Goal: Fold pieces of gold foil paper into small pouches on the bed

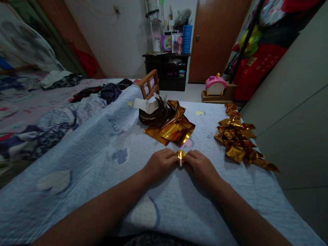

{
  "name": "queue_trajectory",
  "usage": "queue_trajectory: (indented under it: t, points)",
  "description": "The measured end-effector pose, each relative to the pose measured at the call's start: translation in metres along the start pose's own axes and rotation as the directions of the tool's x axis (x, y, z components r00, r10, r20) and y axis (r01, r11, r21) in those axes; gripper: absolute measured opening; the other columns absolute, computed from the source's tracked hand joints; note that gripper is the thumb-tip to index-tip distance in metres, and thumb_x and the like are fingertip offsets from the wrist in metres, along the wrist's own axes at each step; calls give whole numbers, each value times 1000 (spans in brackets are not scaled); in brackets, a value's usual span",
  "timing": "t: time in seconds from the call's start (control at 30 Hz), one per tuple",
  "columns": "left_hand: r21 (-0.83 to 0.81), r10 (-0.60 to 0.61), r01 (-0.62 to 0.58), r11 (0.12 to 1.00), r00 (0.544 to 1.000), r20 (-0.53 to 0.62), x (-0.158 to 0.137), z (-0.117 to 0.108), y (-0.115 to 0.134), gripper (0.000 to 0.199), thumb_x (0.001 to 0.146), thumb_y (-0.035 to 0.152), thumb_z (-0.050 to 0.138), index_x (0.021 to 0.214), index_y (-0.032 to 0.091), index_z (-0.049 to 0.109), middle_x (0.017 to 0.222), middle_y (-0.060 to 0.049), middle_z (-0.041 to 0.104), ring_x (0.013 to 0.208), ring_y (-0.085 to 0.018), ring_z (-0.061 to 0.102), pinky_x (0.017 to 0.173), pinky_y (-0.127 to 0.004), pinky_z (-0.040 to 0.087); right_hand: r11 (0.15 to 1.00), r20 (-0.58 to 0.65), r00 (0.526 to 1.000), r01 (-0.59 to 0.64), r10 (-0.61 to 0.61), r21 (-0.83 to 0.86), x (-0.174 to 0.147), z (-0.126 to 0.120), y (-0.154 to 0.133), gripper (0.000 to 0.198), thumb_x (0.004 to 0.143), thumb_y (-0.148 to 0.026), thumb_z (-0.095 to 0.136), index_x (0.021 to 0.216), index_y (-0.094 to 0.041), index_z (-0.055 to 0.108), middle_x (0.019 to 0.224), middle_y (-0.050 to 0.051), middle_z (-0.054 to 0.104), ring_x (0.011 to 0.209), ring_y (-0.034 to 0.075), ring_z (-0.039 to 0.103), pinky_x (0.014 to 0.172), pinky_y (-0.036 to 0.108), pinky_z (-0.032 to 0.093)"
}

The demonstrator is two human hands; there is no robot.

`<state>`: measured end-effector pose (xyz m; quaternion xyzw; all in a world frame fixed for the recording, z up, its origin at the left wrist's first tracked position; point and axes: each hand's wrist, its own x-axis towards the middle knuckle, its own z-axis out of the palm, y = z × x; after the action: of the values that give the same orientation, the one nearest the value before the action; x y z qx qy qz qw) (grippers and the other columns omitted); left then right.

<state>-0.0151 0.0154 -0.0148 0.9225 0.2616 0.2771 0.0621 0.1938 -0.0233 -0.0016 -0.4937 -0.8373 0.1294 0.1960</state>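
Gold foil piece (180,154) in the grip of left fingers (171,155) and right fingers (191,156)

small gold piece (180,155): 1 | gold sheet pile (176,130): 1 | folded-gold heap (233,136): 1 | pink toy (216,85): 1

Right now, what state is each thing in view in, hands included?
Left hand: fingers closed at the gold foil piece's left end
Right hand: fingers closed at its right end
Gold foil piece: held between both hands, small and bent
Foil sheets: loosely stacked, some fanned out
Shaped foil pieces: heaped, crumpled-looking
Blue cover: spread, raised along the left
Door: looks shut
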Motion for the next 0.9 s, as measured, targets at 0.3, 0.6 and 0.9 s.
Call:
queue_trajectory:
  t: [0.3, 0.6, 0.9]
  points:
    - [56, 43, -51, 997, 990, 134, -3, -1, 3, 19, 101, 20, 53, 111, 20, 70, 99, -6, 74, 89, -21, 64, 81, -35, 55, 999, 4, 1000, 8, -8, 38, 0, -3, 0, 16, 93, -6, 59, 91, -19, 69, 91, 5, 69, 88, 20, 57, 80, 31, 46]
    - [-166, -193, 203, 965, 979, 70, -2, 3, 0, 11, 98, 19, 56, 97, 18, 67, 89, -4, 72, 84, -20, 63, 79, -33, 50, 979, -54, 996, -55, 67, 194, -2, 3, 3, 18, 89, -3, 58, 93, -19, 67, 90, 4, 69, 88, 19, 59, 81, 30, 45]
    - [-126, -390, 407, 905, 910, 143, 6, 0, 7, 6, 95, 18, 58, 91, 18, 64, 90, -4, 69, 87, -21, 62, 79, -34, 49, 956, -75, 967, -228, 245, 183, 2, 12, 4, 12, 90, -10, 55, 84, -19, 62, 83, 4, 67, 79, 19, 58, 74, 30, 41]
